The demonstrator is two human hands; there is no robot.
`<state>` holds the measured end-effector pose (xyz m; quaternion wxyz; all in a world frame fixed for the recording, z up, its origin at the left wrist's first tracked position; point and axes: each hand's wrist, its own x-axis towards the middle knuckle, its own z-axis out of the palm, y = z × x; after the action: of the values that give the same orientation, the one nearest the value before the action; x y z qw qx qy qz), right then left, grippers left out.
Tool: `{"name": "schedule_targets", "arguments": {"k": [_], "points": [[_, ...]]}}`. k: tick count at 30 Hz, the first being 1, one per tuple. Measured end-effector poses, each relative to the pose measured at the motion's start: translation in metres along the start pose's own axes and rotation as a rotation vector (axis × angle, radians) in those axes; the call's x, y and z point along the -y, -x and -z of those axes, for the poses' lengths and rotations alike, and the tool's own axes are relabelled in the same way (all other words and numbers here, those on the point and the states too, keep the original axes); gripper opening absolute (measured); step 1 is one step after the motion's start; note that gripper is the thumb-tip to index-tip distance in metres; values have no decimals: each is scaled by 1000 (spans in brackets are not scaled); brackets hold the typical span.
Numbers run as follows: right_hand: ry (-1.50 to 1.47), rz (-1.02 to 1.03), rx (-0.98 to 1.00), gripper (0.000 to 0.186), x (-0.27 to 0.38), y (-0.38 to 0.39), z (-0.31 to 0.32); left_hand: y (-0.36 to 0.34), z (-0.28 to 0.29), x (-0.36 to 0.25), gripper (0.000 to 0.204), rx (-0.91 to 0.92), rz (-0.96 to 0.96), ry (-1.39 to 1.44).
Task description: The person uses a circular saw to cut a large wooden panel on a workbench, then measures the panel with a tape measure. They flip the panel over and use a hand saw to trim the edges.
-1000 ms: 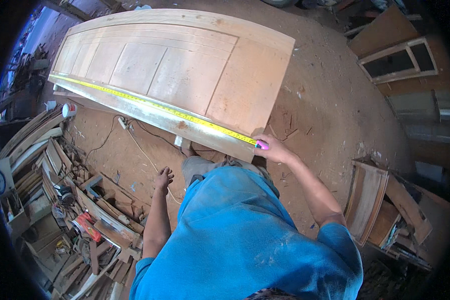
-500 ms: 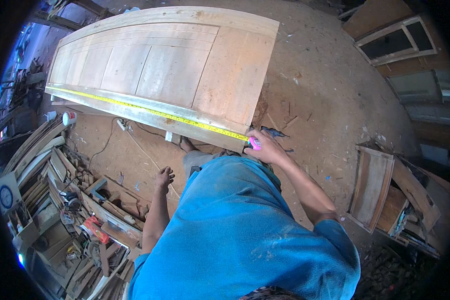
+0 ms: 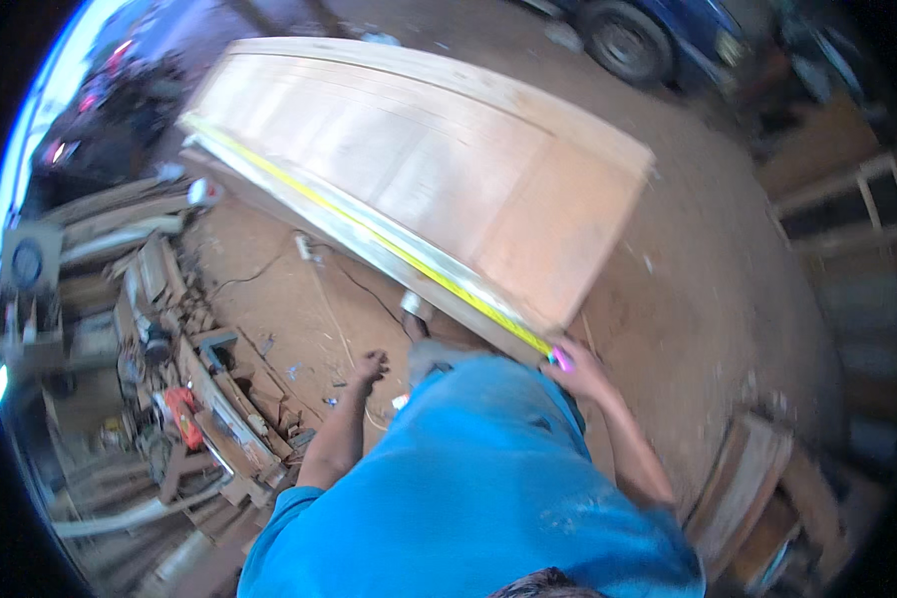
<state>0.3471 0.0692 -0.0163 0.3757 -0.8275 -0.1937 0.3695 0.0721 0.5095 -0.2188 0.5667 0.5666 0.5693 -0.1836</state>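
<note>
A long wooden door panel (image 3: pixel 448 179) lies raised off the ground in front of me, slanting from far left to near right. Along its near edge runs the yellow blade (image 3: pixel 369 231) of a tape measure, pulled out nearly the panel's full length. At the near right corner, my right hand (image 3: pixel 586 377) is closed round the tape measure's pink case (image 3: pixel 563 360). My left hand (image 3: pixel 373 367) hangs over the floor beside my leg, fingers loosely bent and apart, holding nothing that shows. The picture is blurred. What holds the blade's far end is too unclear to tell.
Wood offcuts (image 3: pixel 154 274) and tools are heaped on the left, with an orange-red object (image 3: pixel 181 414) among them. A cable (image 3: pixel 364 289) trails across the dirt floor. A white tub (image 3: pixel 202 192) stands near the panel's far end. Wooden frames (image 3: pixel 738 488) lean at right; a vehicle wheel (image 3: pixel 625 42) shows beyond.
My view has swung, so the panel now slants more steeply and the vehicle has come into sight. My right hand still holds the tape measure at the corner; my left hand still hangs free.
</note>
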Motion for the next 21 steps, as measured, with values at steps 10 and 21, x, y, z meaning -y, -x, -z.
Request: {"name": "schedule_targets", "arguments": {"k": [10, 21], "points": [[-438, -83, 326, 47, 92, -129, -32, -7, -15, -38, 49, -39, -31, 7], [-396, 100, 182, 30, 168, -285, -31, -1, 5, 33, 32, -95, 123, 189]]}}
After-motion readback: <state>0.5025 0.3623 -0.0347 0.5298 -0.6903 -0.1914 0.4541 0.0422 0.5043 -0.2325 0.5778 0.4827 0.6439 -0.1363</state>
